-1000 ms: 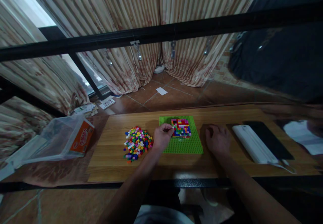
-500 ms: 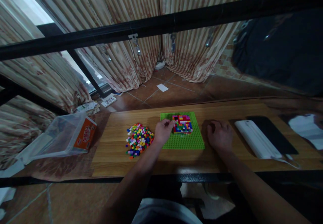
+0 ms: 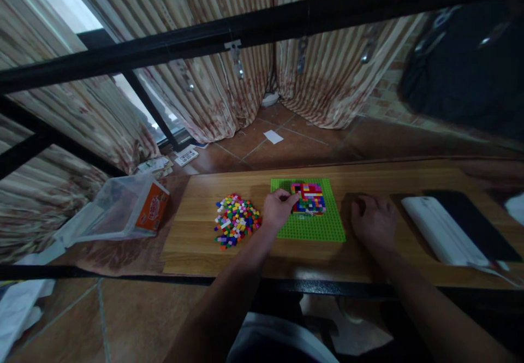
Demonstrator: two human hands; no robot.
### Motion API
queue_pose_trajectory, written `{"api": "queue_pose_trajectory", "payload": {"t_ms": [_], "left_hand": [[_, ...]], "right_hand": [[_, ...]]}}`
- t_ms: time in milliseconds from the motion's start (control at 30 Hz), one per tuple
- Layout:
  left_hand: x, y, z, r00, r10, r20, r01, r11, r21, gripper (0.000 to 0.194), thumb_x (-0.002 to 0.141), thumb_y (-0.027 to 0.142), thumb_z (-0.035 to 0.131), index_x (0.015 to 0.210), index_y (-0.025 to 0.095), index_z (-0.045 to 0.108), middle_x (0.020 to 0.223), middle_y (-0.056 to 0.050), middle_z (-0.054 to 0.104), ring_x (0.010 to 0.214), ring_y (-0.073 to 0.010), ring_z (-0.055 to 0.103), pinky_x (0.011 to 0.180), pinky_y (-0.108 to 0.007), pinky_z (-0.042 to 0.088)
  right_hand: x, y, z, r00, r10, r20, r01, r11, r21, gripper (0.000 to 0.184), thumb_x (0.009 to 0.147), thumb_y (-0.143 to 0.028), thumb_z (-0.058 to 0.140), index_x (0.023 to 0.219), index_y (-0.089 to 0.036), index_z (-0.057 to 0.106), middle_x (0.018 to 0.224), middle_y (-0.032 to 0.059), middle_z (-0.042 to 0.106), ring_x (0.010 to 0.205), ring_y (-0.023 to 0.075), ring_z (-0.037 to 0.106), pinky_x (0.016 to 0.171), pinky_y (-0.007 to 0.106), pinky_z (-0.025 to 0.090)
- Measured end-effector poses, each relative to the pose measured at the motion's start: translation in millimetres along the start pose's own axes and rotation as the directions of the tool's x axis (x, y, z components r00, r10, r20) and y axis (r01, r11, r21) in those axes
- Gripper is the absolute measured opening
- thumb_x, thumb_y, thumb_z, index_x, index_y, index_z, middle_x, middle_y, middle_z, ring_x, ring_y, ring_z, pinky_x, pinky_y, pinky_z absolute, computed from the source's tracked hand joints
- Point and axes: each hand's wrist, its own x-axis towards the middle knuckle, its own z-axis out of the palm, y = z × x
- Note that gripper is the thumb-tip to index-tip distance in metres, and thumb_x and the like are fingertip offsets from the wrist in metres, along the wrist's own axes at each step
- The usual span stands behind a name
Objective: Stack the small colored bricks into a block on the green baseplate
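A green baseplate (image 3: 315, 226) lies on the wooden table (image 3: 196, 243). A patch of mixed-colour bricks (image 3: 309, 198) is built on its far half. My left hand (image 3: 279, 209) rests on the plate's left side, fingertips pinched against the left edge of the brick patch; what they hold is too small to make out. A pile of loose small bricks (image 3: 236, 221) lies just left of that hand. My right hand (image 3: 373, 222) rests curled on the table right of the plate, with nothing visible in it.
A clear plastic box with an orange label (image 3: 123, 210) lies tipped at the table's left end. A white flat device (image 3: 440, 229) and a black one (image 3: 475, 224) lie at the right. A black bar (image 3: 262, 24) crosses overhead. Curtains hang behind.
The view has swung left, so everything sits further right in frame. My left hand stays pinched at the left edge of the brick patch; my right hand has not moved.
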Motion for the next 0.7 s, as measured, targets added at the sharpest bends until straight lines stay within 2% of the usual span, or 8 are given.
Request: {"api": "queue_pose_trajectory", "payload": {"t_ms": [200, 433, 533, 633, 700], "left_hand": [[-5.4, 0.3, 2.1, 1.0, 0.0, -0.028, 0.0, 1.0, 0.003, 0.027, 0.076, 0.035, 0.073, 0.06, 0.017, 0.062, 0.056, 0.004, 0.055, 0.055, -0.009, 0.048, 0.052, -0.022, 0.032], [-18.0, 8.3, -3.0, 0.993, 0.101, -0.062, -0.101, 0.995, 0.005, 0.034, 0.083, 0.043, 0.066, 0.063, 0.017, 0.062, 0.056, 0.004, 0.054, 0.055, -0.0096, 0.048, 0.053, -0.022, 0.034], [-25.7, 7.3, -20.8, 0.98, 0.177, -0.094, -0.171, 0.983, 0.065, 0.028, 0.088, 0.038, 0.06, 0.069, 0.017, 0.064, 0.061, 0.002, 0.059, 0.059, -0.011, 0.052, 0.057, -0.022, 0.039], [-36.6, -3.5, -51.7, 0.965, 0.236, -0.117, -0.219, 0.965, 0.143, 0.013, 0.086, 0.024, 0.058, 0.078, 0.018, 0.066, 0.074, -0.001, 0.067, 0.069, -0.0131, 0.06, 0.067, -0.023, 0.045], [-45.3, -14.5, -74.2, 0.951, 0.251, -0.178, -0.201, 0.944, 0.261, 0.01, 0.085, 0.018, 0.058, 0.083, 0.017, 0.067, 0.081, -0.003, 0.069, 0.075, -0.0147, 0.063, 0.073, -0.025, 0.047]], "right_hand": [[0.2, 6.2, 6.0, 0.999, -0.025, -0.036, 0.025, 1.0, 0.0, 0.04, 0.09, -0.036, 0.043, 0.112, -0.011, 0.065, 0.112, 0.0221, 0.063, 0.106, 0.0347, 0.052, 0.087, 0.048, 0.038], [0.5, 7.0, 7.8, 0.998, -0.034, -0.049, 0.034, 0.999, -0.012, 0.042, 0.089, -0.037, 0.043, 0.111, -0.01, 0.067, 0.108, 0.0236, 0.065, 0.103, 0.0368, 0.053, 0.084, 0.05, 0.039], [0.4, 5.8, 7.1, 0.999, -0.028, -0.045, 0.028, 0.999, -0.016, 0.041, 0.089, -0.035, 0.043, 0.111, -0.01, 0.067, 0.108, 0.0227, 0.065, 0.102, 0.0357, 0.054, 0.085, 0.05, 0.039], [0.6, 5.7, 7.6, 0.999, -0.023, -0.043, 0.022, 1.0, -0.019, 0.041, 0.088, -0.035, 0.044, 0.111, -0.01, 0.067, 0.106, 0.0225, 0.064, 0.102, 0.0358, 0.054, 0.084, 0.05, 0.039], [0.7, 5.1, 7.8, 0.999, -0.015, -0.038, 0.014, 1.0, -0.026, 0.041, 0.089, -0.035, 0.044, 0.111, -0.01, 0.067, 0.106, 0.0224, 0.064, 0.102, 0.0358, 0.053, 0.084, 0.049, 0.039]]}}
